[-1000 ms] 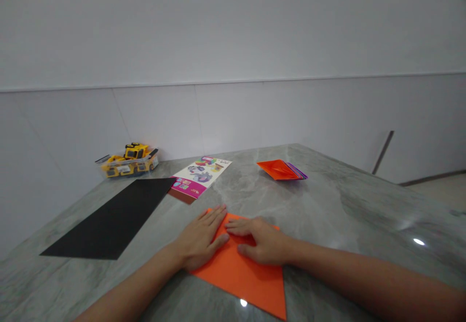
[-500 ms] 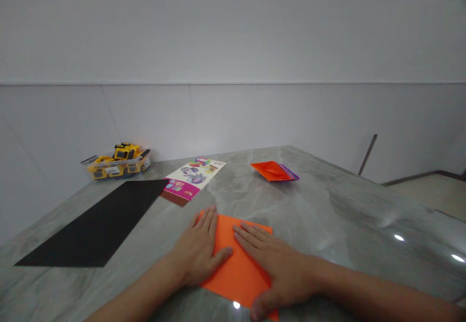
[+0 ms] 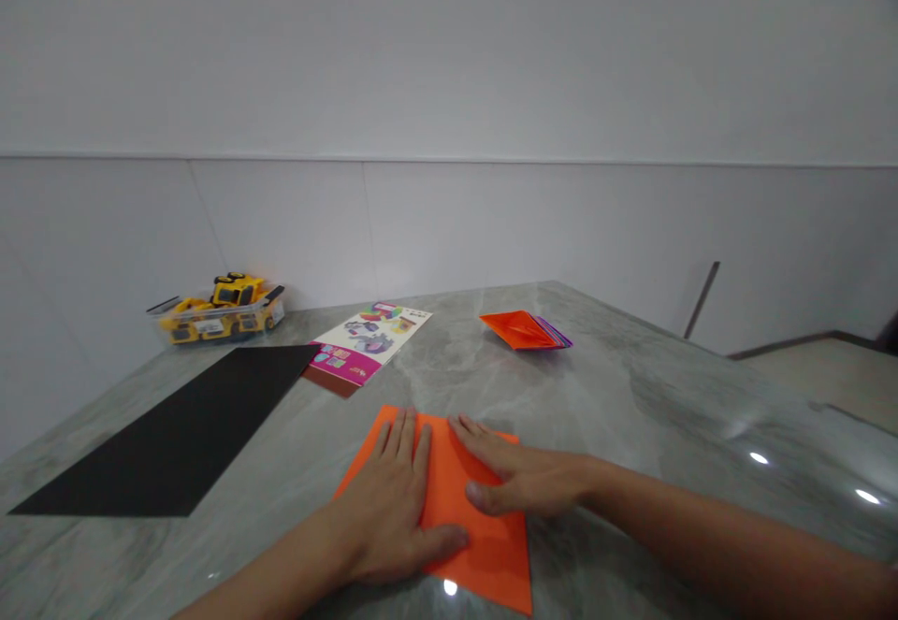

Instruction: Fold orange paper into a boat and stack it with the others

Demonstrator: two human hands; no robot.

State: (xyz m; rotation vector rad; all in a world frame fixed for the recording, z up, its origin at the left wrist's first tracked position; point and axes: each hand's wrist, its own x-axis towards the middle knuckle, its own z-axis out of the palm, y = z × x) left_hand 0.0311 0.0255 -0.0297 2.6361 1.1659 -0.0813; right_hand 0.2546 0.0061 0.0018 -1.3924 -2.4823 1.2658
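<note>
A sheet of orange paper (image 3: 484, 540) lies flat on the grey marbled table (image 3: 596, 545), close to me. My left hand (image 3: 393, 498) rests palm down over its left part, fingers stretched toward the far edge and thumb pointing right. On the upper right part of the sheet lies my right hand (image 3: 515, 466), its fingers extended to the far edge and its thumb apart. Neither hand grips anything; both touch the paper. Some of the sheet's left side is hidden under my left hand and forearm.
Farther back stands a stack of folded coloured papers (image 3: 523, 330), orange on top. A black sheet (image 3: 175, 428) lies at the left, touching a printed paper packet (image 3: 371, 335). Behind it is a clear plastic box (image 3: 210, 325) with yellow toy vehicles (image 3: 235, 291), near the white wall (image 3: 449, 227).
My left hand has slid toward me, uncovering the sheet's far left corner. My right hand has moved away from me, off the near right corner. The view has shifted slightly.
</note>
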